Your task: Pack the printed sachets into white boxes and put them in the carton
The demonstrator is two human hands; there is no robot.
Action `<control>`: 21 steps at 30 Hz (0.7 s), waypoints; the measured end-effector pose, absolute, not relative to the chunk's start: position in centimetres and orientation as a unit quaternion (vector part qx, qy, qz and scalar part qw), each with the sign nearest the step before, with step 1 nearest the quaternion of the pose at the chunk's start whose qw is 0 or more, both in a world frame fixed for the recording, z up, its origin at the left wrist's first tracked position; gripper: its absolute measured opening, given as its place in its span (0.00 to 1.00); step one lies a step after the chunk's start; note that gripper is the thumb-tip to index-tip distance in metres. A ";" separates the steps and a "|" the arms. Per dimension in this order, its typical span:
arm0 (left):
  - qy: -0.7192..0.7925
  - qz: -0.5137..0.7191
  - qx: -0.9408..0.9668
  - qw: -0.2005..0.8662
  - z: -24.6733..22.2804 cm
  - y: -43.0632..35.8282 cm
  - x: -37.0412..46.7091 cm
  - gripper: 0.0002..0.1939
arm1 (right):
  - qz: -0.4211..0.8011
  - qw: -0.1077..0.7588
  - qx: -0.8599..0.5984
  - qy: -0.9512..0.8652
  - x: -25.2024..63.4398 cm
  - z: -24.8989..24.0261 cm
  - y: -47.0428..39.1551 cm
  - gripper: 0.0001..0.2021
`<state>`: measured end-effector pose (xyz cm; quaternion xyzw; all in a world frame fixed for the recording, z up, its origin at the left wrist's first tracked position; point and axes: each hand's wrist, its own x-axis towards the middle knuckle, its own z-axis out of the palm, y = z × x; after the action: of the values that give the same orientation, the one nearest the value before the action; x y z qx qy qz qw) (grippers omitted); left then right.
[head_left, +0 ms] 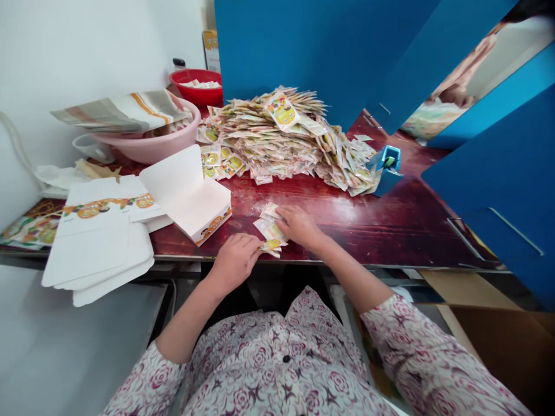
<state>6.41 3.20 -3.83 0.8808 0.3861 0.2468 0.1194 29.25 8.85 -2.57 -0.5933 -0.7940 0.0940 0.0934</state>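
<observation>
Sachets [271, 226], a small loose fan of them, lie near the front edge of the surface [342, 228], right between the two hands! Left hand [234, 263] at the near end: fingers curled in, tips nearly closed and apparently pinching the yellow-printed end closest to the edge. Right hand [299, 226] covers the right side, fingers bent and low over the packets; its thumb is out of sight, so pinch or mere press, I can't tell. Corners poke out at odd angles, so this bunch seems to want squaring. Softly does it: light pressure from the right, the left acting as a stop, short taps to line up the borders, no creasing. Mind that front edge, close enough for one to slip over! Just left, an open carton [208, 209] sits by the same edge, lid raised; the left wrist does best clear of it. Toward the back edge, the heap [277, 138] looks loose, so leave it room.
</observation>
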 end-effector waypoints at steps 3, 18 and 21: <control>0.365 0.252 0.887 0.128 -4.0 2.8 6.2 0.08 | 0.107 0.081 -0.585 -0.800 28.3 -3.0 7.4 0.33; 0.324 0.321 0.885 0.090 -4.4 4.3 7.0 0.05 | 0.236 0.168 -0.577 -0.763 29.1 -1.2 9.2 0.19; 0.311 0.357 0.878 0.066 -4.6 5.3 7.9 0.05 | 0.360 0.164 -0.495 -0.774 29.1 -0.5 8.2 0.14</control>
<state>7.93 5.30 -4.60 0.8783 0.3111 0.3571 0.0661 29.06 8.21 -0.47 -0.4949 -0.7736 0.3601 0.1640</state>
